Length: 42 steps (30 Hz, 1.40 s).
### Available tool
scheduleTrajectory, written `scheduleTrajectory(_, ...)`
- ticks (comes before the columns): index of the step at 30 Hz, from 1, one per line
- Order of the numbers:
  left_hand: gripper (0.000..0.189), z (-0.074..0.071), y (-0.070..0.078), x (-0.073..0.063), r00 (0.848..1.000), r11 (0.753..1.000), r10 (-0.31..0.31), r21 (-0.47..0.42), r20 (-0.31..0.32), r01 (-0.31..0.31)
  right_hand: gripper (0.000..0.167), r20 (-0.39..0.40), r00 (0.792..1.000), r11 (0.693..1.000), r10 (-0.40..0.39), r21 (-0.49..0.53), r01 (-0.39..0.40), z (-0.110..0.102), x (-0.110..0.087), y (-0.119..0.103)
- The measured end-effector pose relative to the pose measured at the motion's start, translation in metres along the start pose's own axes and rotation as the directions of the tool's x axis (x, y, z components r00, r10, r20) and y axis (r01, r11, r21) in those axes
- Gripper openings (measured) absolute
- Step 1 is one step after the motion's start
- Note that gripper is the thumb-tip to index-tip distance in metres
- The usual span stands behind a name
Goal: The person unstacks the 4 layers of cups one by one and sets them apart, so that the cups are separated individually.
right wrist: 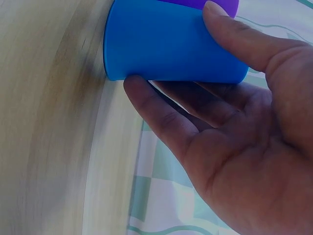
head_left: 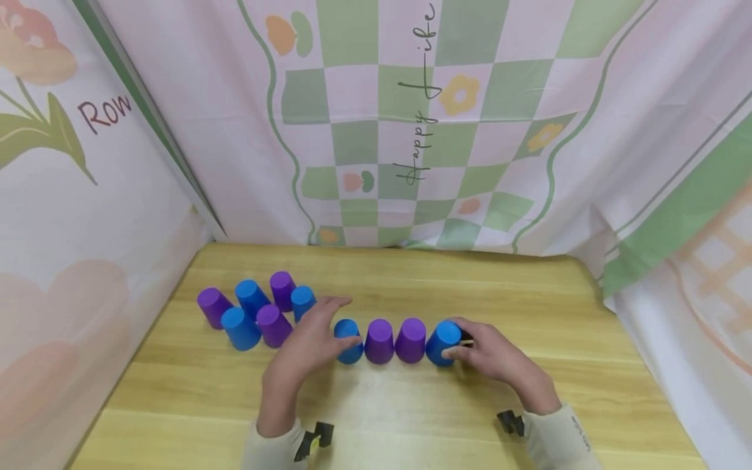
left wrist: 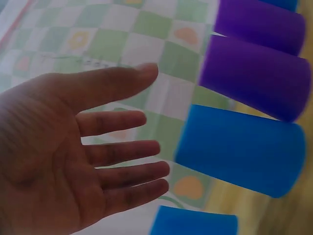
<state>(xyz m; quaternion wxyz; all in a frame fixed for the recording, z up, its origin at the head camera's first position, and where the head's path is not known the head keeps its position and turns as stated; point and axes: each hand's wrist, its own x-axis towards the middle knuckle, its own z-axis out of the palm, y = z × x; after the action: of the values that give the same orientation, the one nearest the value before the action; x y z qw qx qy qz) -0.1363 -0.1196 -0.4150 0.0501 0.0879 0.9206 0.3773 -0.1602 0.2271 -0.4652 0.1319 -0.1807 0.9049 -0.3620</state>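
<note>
Cups, ten, smooth and plastic-looking, blue or purple, tapered, closed narrow ends up.

Row of four, close side by side across the middle of your table (head_left: pixel 405 418): blue left-end cup (head_left: pixel 346 331), two purple cups (head_left: pixel 379 343), blue right-end cup (head_left: pixel 442 341). Whether their bases touch, you cannot tell.

Group of six (head_left: pixel 254 301), three blue, three purple, loosely clustered to the left of the row.

Right hand (head_left: pixel 492 350): your thumb and fingers curve about the right-end cup, holding it upright from its outer side.

Left hand (head_left: pixel 310 347): your fingers are straight and well spread, with no cup in hold; nearest is the left-end cup, apart from the fingertips.

Table: pale, wood-grained; its far edge meets a checked, softly creased curtain (head_left: pixel 405 143). For moving, you have wood surface between row and far edge, on the near side, and beyond your right hand.
</note>
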Motion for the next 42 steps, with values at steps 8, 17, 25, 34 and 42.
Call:
scheduleTrajectory(8, 0.067, 0.018, -0.018, 0.006, 1.0, 1.0, -0.012, -0.028, -0.005, 0.012, 0.042, -0.004, 1.0, 1.0, 0.005, -0.013, -0.005, -0.002, 0.0, -0.001)
scheduleTrajectory(17, 0.067, 0.03, -0.031, 0.008, 1.0, 0.996, -0.014, -0.083, 0.0, 0.014, 0.043, 0.0, 1.0, 1.0, 0.011, -0.007, -0.011, -0.002, 0.0, -0.001)
scheduleTrajectory(25, 0.06, 0.034, -0.038, 0.005, 1.0, 0.992, -0.026, -0.127, 0.001, 0.026, 0.043, 0.002, 1.0, 1.0, -0.001, 0.0, 0.001, -0.001, 0.001, 0.0)
scheduleTrajectory(34, 0.054, 0.037, -0.038, 0.005, 0.999, 0.99, -0.046, -0.136, -0.002, 0.046, 0.043, 0.009, 1.0, 1.0, 0.003, 0.009, -0.003, 0.0, 0.001, 0.001)
scheduleTrajectory(42, 0.052, 0.035, -0.038, 0.002, 0.998, 0.991, -0.065, -0.116, -0.01, 0.063, 0.042, 0.007, 1.0, 1.0, -0.001, 0.008, 0.001, 0.0, 0.002, 0.0)
